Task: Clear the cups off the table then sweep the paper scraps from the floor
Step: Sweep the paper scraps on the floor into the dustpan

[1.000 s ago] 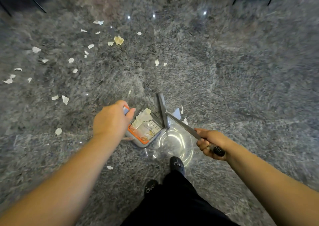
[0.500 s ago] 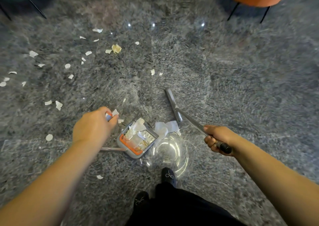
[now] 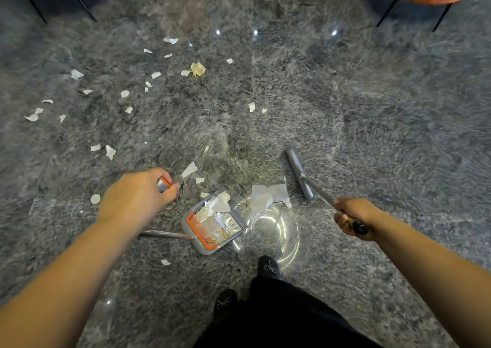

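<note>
I've swung the broom head (image 3: 299,173) back, right of the big scraps (image 3: 268,197) at the dustpan (image 3: 212,222) mouth. My right hand (image 3: 350,216) grips the broom handle, my left hand (image 3: 138,197) the dustpan's. Many paper scraps (image 3: 110,151) litter the floor (image 3: 372,124).

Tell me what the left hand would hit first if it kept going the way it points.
The left hand, gripping the dustpan handle, points up and right. First in that line looks to be the paper scrap just past its knuckles, though the hand likely sits well above the floor.
</note>
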Action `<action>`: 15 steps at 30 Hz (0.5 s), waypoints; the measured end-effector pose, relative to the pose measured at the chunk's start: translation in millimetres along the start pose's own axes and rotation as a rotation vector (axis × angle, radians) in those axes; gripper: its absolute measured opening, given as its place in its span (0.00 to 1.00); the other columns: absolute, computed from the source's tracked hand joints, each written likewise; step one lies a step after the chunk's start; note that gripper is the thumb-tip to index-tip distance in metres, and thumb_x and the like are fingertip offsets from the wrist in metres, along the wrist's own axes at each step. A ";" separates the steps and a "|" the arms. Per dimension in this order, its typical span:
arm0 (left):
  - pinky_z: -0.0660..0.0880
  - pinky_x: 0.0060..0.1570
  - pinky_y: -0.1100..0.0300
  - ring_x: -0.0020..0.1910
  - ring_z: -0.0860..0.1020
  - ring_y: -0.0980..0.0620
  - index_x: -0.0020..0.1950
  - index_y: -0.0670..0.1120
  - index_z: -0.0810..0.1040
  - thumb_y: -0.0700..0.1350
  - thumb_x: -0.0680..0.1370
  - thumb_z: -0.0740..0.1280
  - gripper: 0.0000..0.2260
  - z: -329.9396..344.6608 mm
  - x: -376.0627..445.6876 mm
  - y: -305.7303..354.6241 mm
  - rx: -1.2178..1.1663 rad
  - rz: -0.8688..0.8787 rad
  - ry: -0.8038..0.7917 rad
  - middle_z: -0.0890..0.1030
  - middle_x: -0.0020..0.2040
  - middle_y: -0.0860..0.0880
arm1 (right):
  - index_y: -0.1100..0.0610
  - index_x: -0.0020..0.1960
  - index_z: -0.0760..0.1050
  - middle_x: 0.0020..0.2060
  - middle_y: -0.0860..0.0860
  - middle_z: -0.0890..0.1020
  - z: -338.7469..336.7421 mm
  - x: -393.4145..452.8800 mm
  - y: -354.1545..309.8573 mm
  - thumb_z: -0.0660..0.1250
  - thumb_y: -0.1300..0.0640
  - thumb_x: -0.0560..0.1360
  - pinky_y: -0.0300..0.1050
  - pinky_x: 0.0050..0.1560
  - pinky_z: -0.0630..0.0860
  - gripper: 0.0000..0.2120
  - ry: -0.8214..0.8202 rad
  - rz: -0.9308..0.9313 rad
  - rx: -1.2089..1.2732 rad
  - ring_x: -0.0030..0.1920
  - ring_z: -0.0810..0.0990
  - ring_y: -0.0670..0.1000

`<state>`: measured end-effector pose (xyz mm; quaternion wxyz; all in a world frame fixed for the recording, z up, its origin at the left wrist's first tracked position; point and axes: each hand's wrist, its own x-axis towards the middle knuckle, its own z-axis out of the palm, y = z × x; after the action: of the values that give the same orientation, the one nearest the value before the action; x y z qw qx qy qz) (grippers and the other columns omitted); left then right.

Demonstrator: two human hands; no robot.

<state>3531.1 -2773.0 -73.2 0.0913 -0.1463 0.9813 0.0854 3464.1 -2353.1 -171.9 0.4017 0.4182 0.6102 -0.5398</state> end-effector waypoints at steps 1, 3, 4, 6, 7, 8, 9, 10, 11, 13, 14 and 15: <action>0.64 0.27 0.61 0.31 0.73 0.49 0.42 0.59 0.75 0.61 0.75 0.67 0.08 3.3 1.0 -0.2 0.008 0.000 -0.009 0.72 0.28 0.56 | 0.56 0.65 0.66 0.24 0.52 0.69 2.5 1.7 0.1 0.53 0.57 0.83 0.32 0.20 0.64 0.12 0.003 0.008 -0.013 0.18 0.66 0.44; 0.64 0.28 0.61 0.32 0.73 0.48 0.40 0.59 0.73 0.61 0.74 0.67 0.09 10.1 3.1 0.9 0.013 0.005 -0.034 0.72 0.29 0.56 | 0.57 0.63 0.66 0.24 0.52 0.70 7.1 4.2 1.1 0.53 0.57 0.83 0.33 0.20 0.64 0.10 0.009 0.021 -0.043 0.19 0.65 0.45; 0.65 0.29 0.60 0.32 0.74 0.48 0.40 0.58 0.73 0.61 0.74 0.67 0.09 13.1 4.2 1.7 0.011 0.005 -0.048 0.72 0.29 0.56 | 0.58 0.62 0.65 0.24 0.52 0.70 9.6 5.4 1.7 0.53 0.57 0.83 0.33 0.20 0.64 0.10 0.013 0.026 -0.061 0.19 0.66 0.45; 0.66 0.30 0.60 0.33 0.74 0.48 0.41 0.57 0.75 0.62 0.74 0.67 0.10 17.4 6.6 3.1 0.000 -0.001 -0.059 0.72 0.30 0.55 | 0.59 0.61 0.65 0.24 0.53 0.70 15.9 8.0 3.2 0.52 0.58 0.83 0.34 0.19 0.65 0.09 0.016 0.033 -0.095 0.18 0.66 0.45; 0.66 0.29 0.60 0.33 0.74 0.49 0.41 0.57 0.75 0.62 0.74 0.67 0.09 18.8 8.2 4.0 -0.009 -0.003 -0.056 0.73 0.30 0.55 | 0.60 0.61 0.65 0.24 0.53 0.70 19.9 9.7 4.0 0.52 0.58 0.83 0.34 0.19 0.65 0.10 0.012 0.036 -0.107 0.18 0.66 0.45; 0.66 0.28 0.61 0.32 0.74 0.50 0.41 0.58 0.75 0.62 0.75 0.67 0.09 19.8 9.6 4.8 -0.015 0.000 -0.052 0.74 0.30 0.55 | 0.60 0.61 0.65 0.24 0.53 0.71 24.3 11.3 4.9 0.52 0.58 0.82 0.34 0.19 0.65 0.10 0.008 0.041 -0.114 0.18 0.67 0.45; 0.65 0.27 0.62 0.31 0.74 0.51 0.42 0.58 0.75 0.62 0.75 0.67 0.09 20.8 10.1 5.8 -0.012 0.007 -0.050 0.74 0.30 0.55 | 0.60 0.61 0.66 0.23 0.53 0.71 29.1 12.6 5.9 0.52 0.58 0.82 0.34 0.19 0.66 0.10 0.007 0.047 -0.123 0.18 0.67 0.45; 0.63 0.26 0.62 0.30 0.73 0.52 0.42 0.57 0.75 0.62 0.75 0.67 0.10 22.3 10.1 6.3 -0.002 0.014 -0.049 0.74 0.30 0.55 | 0.60 0.60 0.66 0.23 0.53 0.71 33.9 13.9 7.1 0.51 0.58 0.82 0.34 0.19 0.66 0.10 0.006 0.055 -0.139 0.18 0.67 0.45; 0.62 0.26 0.63 0.30 0.72 0.53 0.43 0.57 0.75 0.62 0.75 0.66 0.10 23.7 9.5 6.4 0.008 0.017 -0.048 0.73 0.30 0.55 | 0.60 0.60 0.67 0.23 0.53 0.71 38.6 15.2 8.4 0.51 0.59 0.82 0.34 0.19 0.66 0.10 0.003 0.063 -0.162 0.18 0.67 0.45; 0.62 0.26 0.62 0.31 0.72 0.51 0.44 0.56 0.76 0.61 0.75 0.66 0.10 25.4 8.2 2.8 0.004 0.017 -0.043 0.72 0.30 0.56 | 0.60 0.60 0.68 0.25 0.53 0.71 47.3 16.9 11.5 0.51 0.59 0.82 0.34 0.20 0.66 0.11 -0.009 0.083 -0.197 0.18 0.67 0.46; 0.62 0.27 0.61 0.32 0.73 0.49 0.44 0.56 0.76 0.61 0.75 0.67 0.09 26.6 6.4 -2.1 -0.003 0.019 -0.039 0.71 0.30 0.56 | 0.59 0.60 0.68 0.25 0.53 0.70 51.8 16.7 14.8 0.51 0.59 0.82 0.34 0.20 0.66 0.11 -0.019 0.100 -0.205 0.17 0.66 0.46; 0.63 0.28 0.60 0.33 0.73 0.48 0.44 0.56 0.77 0.61 0.75 0.67 0.09 27.7 6.2 -4.9 -0.007 0.025 -0.029 0.71 0.29 0.56 | 0.59 0.60 0.68 0.25 0.53 0.70 54.0 16.0 16.5 0.51 0.59 0.82 0.33 0.20 0.66 0.11 -0.034 0.116 -0.207 0.17 0.66 0.45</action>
<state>3531.0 -2773.9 -102.0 0.1039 -0.1331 0.9813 0.0922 3476.6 -2404.4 -197.4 0.4836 0.4001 0.6305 -0.4567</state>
